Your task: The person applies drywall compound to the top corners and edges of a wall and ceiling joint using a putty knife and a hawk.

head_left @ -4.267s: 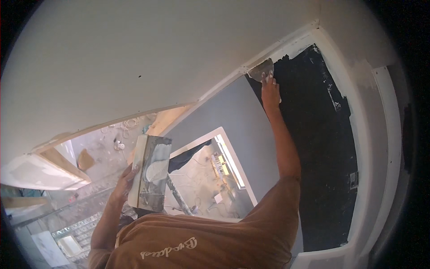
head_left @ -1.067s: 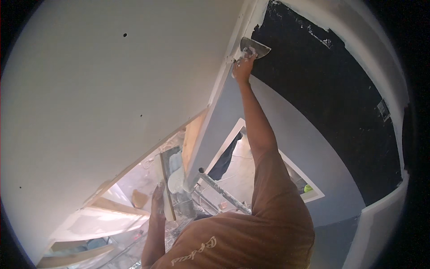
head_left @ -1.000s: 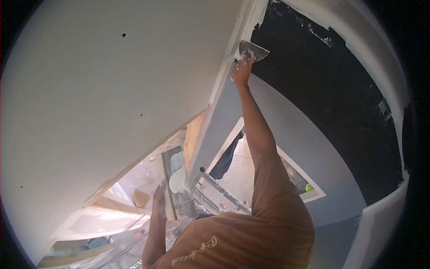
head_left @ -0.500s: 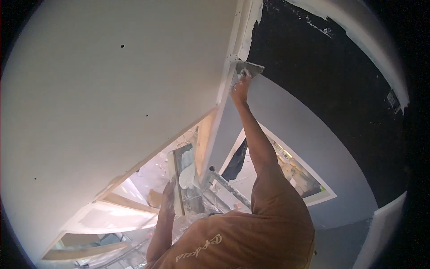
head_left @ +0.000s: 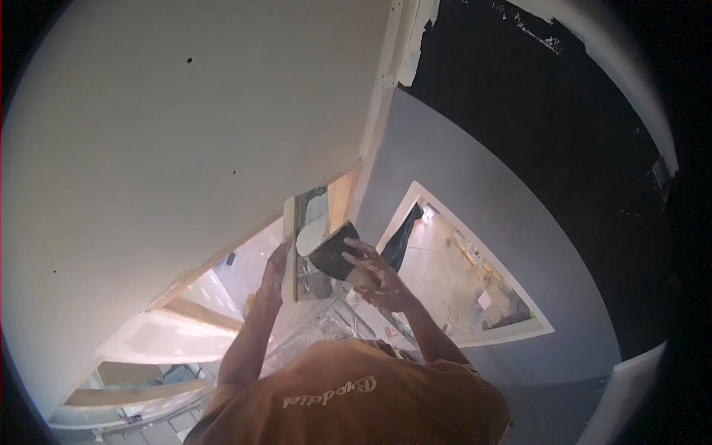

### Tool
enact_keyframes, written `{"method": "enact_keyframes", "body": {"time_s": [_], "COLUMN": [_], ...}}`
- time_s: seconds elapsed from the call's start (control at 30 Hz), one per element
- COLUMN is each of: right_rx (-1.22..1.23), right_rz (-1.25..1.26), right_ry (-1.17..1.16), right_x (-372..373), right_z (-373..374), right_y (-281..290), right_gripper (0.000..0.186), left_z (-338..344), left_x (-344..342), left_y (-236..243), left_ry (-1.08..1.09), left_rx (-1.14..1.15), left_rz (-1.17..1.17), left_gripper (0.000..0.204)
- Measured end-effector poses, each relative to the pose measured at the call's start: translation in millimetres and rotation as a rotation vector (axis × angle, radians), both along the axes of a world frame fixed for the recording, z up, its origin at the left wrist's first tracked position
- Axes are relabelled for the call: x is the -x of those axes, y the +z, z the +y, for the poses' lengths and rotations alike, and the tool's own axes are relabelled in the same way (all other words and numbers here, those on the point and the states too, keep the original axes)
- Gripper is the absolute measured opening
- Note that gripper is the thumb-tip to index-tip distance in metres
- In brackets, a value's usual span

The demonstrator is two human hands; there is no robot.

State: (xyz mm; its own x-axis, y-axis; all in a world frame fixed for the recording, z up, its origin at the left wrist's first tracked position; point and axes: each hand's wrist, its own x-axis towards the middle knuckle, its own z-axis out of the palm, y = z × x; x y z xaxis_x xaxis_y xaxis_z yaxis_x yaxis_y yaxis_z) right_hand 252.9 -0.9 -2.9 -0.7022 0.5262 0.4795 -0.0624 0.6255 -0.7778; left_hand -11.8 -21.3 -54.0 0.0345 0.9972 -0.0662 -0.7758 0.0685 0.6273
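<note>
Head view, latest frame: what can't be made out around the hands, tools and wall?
Putty knife, head view: part of its handle is covered by the right hand.
Left hand, head view: any fingers behind the mortar board are hidden by it.
White compound, head view: partly behind the blade; contact unclear.
Black wall area, head view: cut by the top edge, its right side lost in the dark rim.

The blade (head_left: 334,251) looks metal, the shirt (head_left: 348,421) matt cloth.

A broad dark metal scraper (head_left: 334,252) partly hides the grey rectangular board (head_left: 313,282); a black wall panel (head_left: 519,133) is cut off at one o'clock.
</note>
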Motion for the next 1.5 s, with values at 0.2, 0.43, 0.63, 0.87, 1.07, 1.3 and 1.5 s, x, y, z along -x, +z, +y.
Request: {"method": "enact_keyframes", "body": {"time_s": [0.2, 0.43, 0.63, 0.87, 1.07, 1.3, 1.5], "right_rx": [0.072, 1.123, 1.57, 1.49, 1.468, 1.427, 1.39], "right_rz": [-0.008, 1.039, 0.766, 0.433, 0.446, 0.565, 0.676], "right_ry": [-0.251, -0.29, 0.082, -0.292, -0.324, -0.199, -0.148], "right_x": [-53.0, -72.3, -85.7, -22.1, -18.6, -14.4, -16.6], "right_z": [14.2, -16.4, -48.3, -69.1, -62.8, -47.1, -21.2], "right_y": [-11.3, -42.0, -67.0, -51.5, -54.3, -70.8, -65.4], "right_gripper": [0.07, 0.037, 0.026, 0.044, 0.039, 0.03, 0.027], "left_z": [9.1, 5.5, 6.0, 10.0, 2.8, -1.5, -8.5], "left_x": [14.1, 11.8, 19.7, -6.9, -30.4, -42.3, -42.6], "left_y": [27.5, 42.1, 17.7, 32.1, 31.1, 27.8, -7.0], "left_ry": [-0.109, 0.236, 0.349, 0.342, 0.274, 0.219, 0.185], "left_rx": [-0.083, -0.044, -0.089, -0.099, -0.09, -0.193, -0.264], "left_rz": [0.051, 0.335, 0.807, 0.865, 1.003, 1.181, 1.274], "left_gripper": [0.048, 0.06, 0.063, 0.062, 0.064, 0.052, 0.046]}}
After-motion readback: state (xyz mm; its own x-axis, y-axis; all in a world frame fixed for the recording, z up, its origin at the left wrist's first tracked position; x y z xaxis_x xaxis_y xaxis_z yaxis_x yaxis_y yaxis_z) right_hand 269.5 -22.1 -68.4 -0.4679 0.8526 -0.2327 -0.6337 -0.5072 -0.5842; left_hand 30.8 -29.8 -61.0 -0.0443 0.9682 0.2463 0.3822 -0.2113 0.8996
